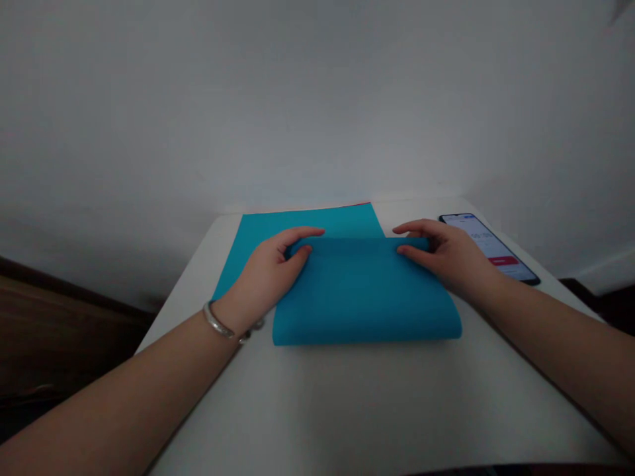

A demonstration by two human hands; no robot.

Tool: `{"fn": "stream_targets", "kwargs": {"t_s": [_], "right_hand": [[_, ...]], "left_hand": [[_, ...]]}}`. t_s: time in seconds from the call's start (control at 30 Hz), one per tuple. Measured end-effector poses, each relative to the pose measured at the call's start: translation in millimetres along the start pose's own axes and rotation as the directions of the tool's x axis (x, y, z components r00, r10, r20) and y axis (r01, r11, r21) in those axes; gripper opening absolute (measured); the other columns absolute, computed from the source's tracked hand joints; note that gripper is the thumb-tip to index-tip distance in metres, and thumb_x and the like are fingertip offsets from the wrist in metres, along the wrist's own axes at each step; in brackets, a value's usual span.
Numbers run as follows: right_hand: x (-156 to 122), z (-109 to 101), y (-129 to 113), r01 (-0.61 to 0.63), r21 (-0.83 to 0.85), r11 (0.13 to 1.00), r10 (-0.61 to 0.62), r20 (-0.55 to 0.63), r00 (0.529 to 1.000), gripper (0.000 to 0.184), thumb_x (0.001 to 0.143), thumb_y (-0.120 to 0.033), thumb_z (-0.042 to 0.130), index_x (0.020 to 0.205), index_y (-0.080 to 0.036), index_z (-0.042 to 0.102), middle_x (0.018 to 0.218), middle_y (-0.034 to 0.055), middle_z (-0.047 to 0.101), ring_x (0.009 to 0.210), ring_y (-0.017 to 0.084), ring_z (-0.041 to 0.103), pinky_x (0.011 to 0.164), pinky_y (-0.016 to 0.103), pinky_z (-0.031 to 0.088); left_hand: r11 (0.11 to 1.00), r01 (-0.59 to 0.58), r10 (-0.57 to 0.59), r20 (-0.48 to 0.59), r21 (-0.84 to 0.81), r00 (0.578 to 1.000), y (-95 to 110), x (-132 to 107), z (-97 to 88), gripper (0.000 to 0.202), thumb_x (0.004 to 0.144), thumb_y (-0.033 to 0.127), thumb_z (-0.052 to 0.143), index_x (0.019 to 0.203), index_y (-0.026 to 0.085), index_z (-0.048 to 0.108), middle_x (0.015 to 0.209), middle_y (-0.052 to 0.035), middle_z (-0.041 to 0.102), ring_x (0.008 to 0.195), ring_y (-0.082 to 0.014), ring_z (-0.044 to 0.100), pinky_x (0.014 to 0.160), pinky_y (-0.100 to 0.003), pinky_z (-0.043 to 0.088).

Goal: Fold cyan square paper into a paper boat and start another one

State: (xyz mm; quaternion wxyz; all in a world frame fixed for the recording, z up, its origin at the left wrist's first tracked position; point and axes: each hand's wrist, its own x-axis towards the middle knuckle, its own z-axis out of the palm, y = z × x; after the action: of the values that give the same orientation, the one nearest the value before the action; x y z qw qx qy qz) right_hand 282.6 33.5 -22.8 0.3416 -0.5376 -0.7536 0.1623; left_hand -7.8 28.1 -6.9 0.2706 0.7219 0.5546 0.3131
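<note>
A sheet of blue paper (367,291) is bent over on itself, its rounded bend toward me and its top edge away from me. My left hand (285,258) pinches the left end of that top edge between thumb and fingers. At the right end, my right hand (436,248) grips the same edge with the thumb on the near side. Behind the bent sheet lies more flat blue paper (268,228), partly covered by my left hand and the sheet. A thin strip of red shows at its far edge.
The white table (223,410) stands against a pale wall (317,99). A phone (489,248) with a lit screen lies at the right, beside my right forearm. A silver bracelet (217,322) circles my left wrist. Brown wood (59,324) shows at the far left.
</note>
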Motion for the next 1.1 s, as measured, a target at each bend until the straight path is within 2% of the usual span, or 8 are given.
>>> {"fn": "stream_targets", "kwargs": {"t_s": [0.23,0.37,0.5,0.6,0.8,0.97,1.1], "right_hand": [[0.6,2.9,4.4,-0.073,0.029,0.997,0.074,-0.060,0.995,0.031,0.075,-0.043,0.067,0.101,-0.026,0.069,0.066,0.0002,0.058,0.055,0.015,0.050,0.045,0.028,0.037],[0.3,2.9,5.9,-0.094,0.080,0.992,0.102,-0.095,0.990,0.030,0.075,-0.044,0.067,0.098,-0.025,0.068,0.056,-0.0037,0.045,0.050,0.014,0.044,0.043,0.027,0.031],[0.3,4.7,7.9,-0.145,0.203,0.969,0.162,-0.072,0.984,0.029,0.074,-0.044,0.068,0.094,-0.024,0.066,0.050,-0.0076,0.035,0.044,0.010,0.035,0.041,0.024,0.025],[0.4,5.3,8.4,-0.184,0.266,0.946,0.204,-0.050,0.978,0.028,0.072,-0.042,0.069,0.092,-0.024,0.066,0.050,-0.0076,0.038,0.043,0.009,0.035,0.040,0.023,0.024],[-0.9,4.1,4.3,-0.213,0.277,0.937,0.234,-0.047,0.971,0.027,0.072,-0.036,0.069,0.096,-0.022,0.067,0.054,-0.0053,0.047,0.045,0.009,0.040,0.042,0.023,0.027],[-1.4,5.8,1.8,-0.172,0.365,0.915,0.205,-0.053,0.977,0.029,0.074,-0.033,0.067,0.101,-0.023,0.067,0.054,-0.0063,0.041,0.046,0.008,0.035,0.042,0.023,0.026],[-1.0,5.7,0.4,-0.170,0.403,0.899,0.200,-0.033,0.979,0.031,0.073,-0.036,0.069,0.101,-0.024,0.067,0.054,-0.0071,0.036,0.046,0.008,0.033,0.041,0.023,0.024]], "left_hand": [[1.000,0.005,-0.005,-0.006,0.021,1.000,-3.0,-3.0,0.2,0.036,0.088,0.040,0.049,0.118,0.028,0.064,0.056,0.0027,0.042,0.047,-0.0108,0.033,0.045,-0.023,0.022],[1.000,0.015,-0.015,-0.016,-0.006,1.000,-8.4,-2.5,0.6,0.037,0.088,0.043,0.049,0.119,0.029,0.062,0.058,0.0019,0.047,0.047,-0.0118,0.038,0.044,-0.023,0.024],[1.000,0.016,-0.016,-0.023,-0.019,1.000,-9.0,-2.7,1.2,0.038,0.086,0.045,0.052,0.118,0.027,0.063,0.063,0.0006,0.054,0.050,-0.0125,0.043,0.045,-0.024,0.028],[1.000,0.004,-0.004,-0.036,-0.004,0.999,-6.8,-3.1,1.7,0.038,0.086,0.045,0.053,0.117,0.027,0.064,0.065,0.0004,0.055,0.050,-0.0122,0.043,0.045,-0.024,0.028],[1.000,-0.019,0.019,-0.068,0.001,0.998,-7.5,-3.1,3.5,0.036,0.085,0.044,0.054,0.116,0.027,0.065,0.068,0.0005,0.056,0.051,-0.0115,0.044,0.045,-0.023,0.029],[1.000,-0.018,0.016,-0.105,-0.017,0.994,-10.1,-2.7,5.0,0.034,0.084,0.043,0.057,0.112,0.027,0.067,0.068,0.0004,0.058,0.051,-0.0116,0.046,0.044,-0.022,0.029],[0.999,-0.043,0.045,-0.136,0.014,0.990,-9.4,-1.6,4.6,0.033,0.082,0.043,0.059,0.110,0.027,0.068,0.076,-0.0003,0.062,0.056,-0.0124,0.049,0.046,-0.023,0.034]]}}
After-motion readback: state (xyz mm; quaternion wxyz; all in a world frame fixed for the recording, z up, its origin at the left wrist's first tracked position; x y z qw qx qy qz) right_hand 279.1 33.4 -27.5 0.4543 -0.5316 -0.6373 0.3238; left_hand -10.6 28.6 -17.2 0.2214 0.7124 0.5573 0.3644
